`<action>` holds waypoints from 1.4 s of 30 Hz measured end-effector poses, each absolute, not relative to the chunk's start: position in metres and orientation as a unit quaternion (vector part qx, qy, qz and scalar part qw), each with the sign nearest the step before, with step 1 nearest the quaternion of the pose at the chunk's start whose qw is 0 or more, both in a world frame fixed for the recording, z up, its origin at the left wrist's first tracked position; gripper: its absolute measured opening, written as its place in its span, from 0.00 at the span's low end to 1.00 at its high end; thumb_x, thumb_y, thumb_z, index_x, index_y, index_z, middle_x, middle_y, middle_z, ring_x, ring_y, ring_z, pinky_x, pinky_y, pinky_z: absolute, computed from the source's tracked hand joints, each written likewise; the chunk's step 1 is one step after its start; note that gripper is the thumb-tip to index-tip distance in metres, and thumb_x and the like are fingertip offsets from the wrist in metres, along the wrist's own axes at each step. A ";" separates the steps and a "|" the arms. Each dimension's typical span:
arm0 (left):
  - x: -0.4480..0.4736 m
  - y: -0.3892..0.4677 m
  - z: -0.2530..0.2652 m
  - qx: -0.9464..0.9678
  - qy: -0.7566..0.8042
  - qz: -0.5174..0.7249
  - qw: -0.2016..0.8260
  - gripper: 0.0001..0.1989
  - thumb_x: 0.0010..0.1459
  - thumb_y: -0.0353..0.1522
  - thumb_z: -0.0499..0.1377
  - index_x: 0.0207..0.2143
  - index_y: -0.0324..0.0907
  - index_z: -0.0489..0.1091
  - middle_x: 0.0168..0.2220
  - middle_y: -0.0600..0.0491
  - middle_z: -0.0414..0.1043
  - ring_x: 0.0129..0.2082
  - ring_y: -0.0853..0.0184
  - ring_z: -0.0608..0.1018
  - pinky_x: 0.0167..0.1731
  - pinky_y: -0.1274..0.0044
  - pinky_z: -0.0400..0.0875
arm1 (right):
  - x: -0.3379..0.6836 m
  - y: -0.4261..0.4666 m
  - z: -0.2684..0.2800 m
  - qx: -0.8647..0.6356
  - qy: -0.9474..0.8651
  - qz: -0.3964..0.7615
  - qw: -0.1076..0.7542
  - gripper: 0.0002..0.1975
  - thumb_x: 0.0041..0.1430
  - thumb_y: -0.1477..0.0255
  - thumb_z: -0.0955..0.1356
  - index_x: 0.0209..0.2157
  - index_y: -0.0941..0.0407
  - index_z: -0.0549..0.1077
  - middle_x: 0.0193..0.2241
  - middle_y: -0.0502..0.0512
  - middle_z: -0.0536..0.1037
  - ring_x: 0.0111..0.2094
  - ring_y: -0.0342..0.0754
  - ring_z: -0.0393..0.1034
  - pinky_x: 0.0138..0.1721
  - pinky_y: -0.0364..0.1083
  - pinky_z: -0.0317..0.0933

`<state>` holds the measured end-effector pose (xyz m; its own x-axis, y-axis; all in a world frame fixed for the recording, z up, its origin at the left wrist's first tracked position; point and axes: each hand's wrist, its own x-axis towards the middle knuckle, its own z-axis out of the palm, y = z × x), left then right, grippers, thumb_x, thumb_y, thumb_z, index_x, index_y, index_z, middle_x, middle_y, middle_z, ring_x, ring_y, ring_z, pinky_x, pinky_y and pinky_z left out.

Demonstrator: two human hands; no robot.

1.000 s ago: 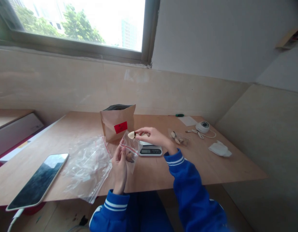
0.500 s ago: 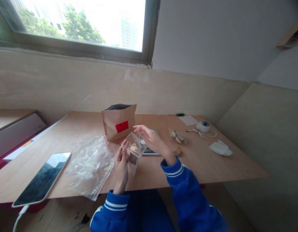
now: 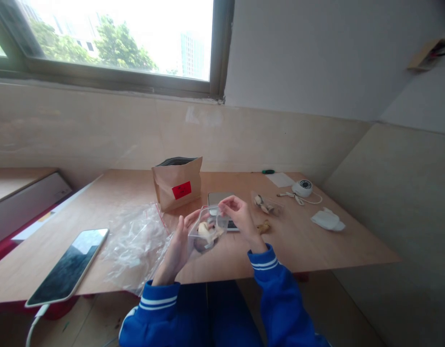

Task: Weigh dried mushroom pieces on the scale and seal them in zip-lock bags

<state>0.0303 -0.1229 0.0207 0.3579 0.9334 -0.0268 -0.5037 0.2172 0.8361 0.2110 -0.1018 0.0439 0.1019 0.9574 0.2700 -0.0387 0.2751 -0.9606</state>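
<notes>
I see both hands lifted over the front part of the wooden table (image 3: 316, 250), and between them is a small clear zip bag (image 3: 207, 230) with some pale pieces inside. The left hand (image 3: 179, 246) supports the bag from the left side, its fingers curled around the plastic and closed on it. The right hand (image 3: 239, 217) pinches the top right edge of the bag, thumb and fingertips pressed narrow together on the rim.

What is different from 1 second ago: then the right hand held 1 pale piece above the open mouth of the bag, and half a second ago this hand was open over the bag. Now the piece is no more in the fingers, and I judge it lies inside the bag with the others (I cannot separate it from them). The right hand came back to the rim, so I believe the filling step is finished and the work is now at the mouth of the bag.

The small scale (image 3: 219, 201) is uncovered behind the hands. Near it stand a brown paper pouch (image 3: 178, 182) with a red label, a second small bag of pieces (image 3: 266, 204), and 1 loose piece (image 3: 264, 226). A heap of empty plastic bags (image 3: 136, 243) and a phone (image 3: 69, 267) lie at left.
</notes>
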 end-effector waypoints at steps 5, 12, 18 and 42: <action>0.028 -0.130 0.017 0.483 0.321 0.547 0.604 0.29 0.49 0.53 0.60 0.45 0.43 0.72 0.46 0.47 0.75 0.45 0.58 0.77 0.46 0.69 0.70 | 0.213 -0.111 0.040 -0.487 -0.420 0.315 0.698 0.16 0.48 0.58 0.73 0.28 0.57 0.72 0.23 0.49 0.74 0.21 0.41 0.65 0.21 0.40 0.59; 0.043 -0.131 0.026 0.414 0.397 0.656 0.490 0.14 0.57 0.43 0.58 0.35 0.42 0.71 0.35 0.53 0.76 0.37 0.66 0.79 0.39 0.77 0.71 | 0.218 -0.133 0.039 -0.406 -0.487 0.386 0.670 0.23 0.48 0.55 0.73 0.41 0.54 0.73 0.30 0.51 0.78 0.28 0.44 0.72 0.30 0.42 0.66; 0.047 -0.137 0.029 0.412 0.381 0.648 0.516 0.14 0.55 0.42 0.60 0.38 0.42 0.71 0.36 0.54 0.74 0.36 0.67 0.78 0.36 0.78 0.73 | 0.224 -0.151 0.039 -0.454 -0.509 0.336 0.649 0.14 0.59 0.58 0.67 0.33 0.55 0.76 0.27 0.52 0.79 0.27 0.43 0.71 0.33 0.42 0.66; 0.038 -0.151 0.044 0.497 0.366 0.593 0.518 0.13 0.52 0.42 0.63 0.35 0.42 0.71 0.34 0.52 0.78 0.36 0.61 0.81 0.40 0.71 0.75 | 0.238 -0.169 0.048 -0.491 -0.518 0.261 0.650 0.15 0.63 0.57 0.63 0.36 0.53 0.72 0.27 0.52 0.80 0.24 0.46 0.71 0.30 0.45 0.67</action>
<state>0.0383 -0.1507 0.0437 0.0300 0.9771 0.2108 -0.2502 -0.1968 0.9480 0.2377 -0.1685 0.0485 0.3267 0.8480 0.4174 0.1690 0.3821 -0.9085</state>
